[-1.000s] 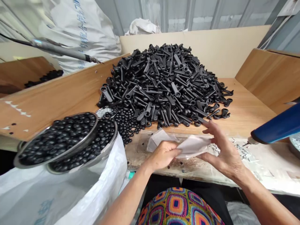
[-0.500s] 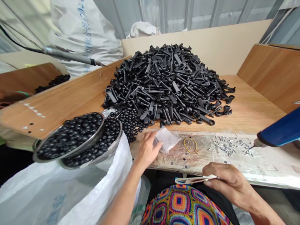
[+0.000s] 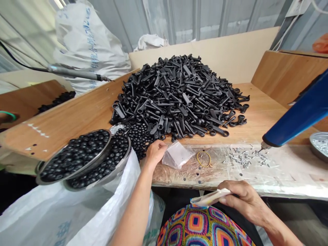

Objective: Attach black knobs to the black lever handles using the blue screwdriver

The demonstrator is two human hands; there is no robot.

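With its fingers drawn together, my left hand point(image 3: 155, 152) grips the left edge of a small clear plastic bag point(image 3: 178, 154) with a whitish flat sheet inside. The bag lies on the worn front strip of the bench. Low in front of the patterned clothing, my right hand point(image 3: 241, 198) pinches a thin, folded pale packet point(image 3: 208, 198) between thumb and fingers; what it contains cannot be made out. Right of the bag lies a yellow band point(image 3: 204, 159). Farther right, small metal pins point(image 3: 242, 157) are scattered beneath the tip of a blue power driver point(image 3: 294, 112).
Black plastic handles point(image 3: 179, 95) form a large heap at the back. Two metal bowls point(image 3: 109, 141) of black knobs rest above a white sack point(image 3: 102, 201) at left. A grey driver point(image 3: 77, 72) hangs upper left; a metal dish point(image 3: 317, 145) sits at right.
My left hand has drawn back from over the plastic bag to its left edge, fingers closing. My right hand still holds the packet, now tilted a little. The view has shifted rightward.
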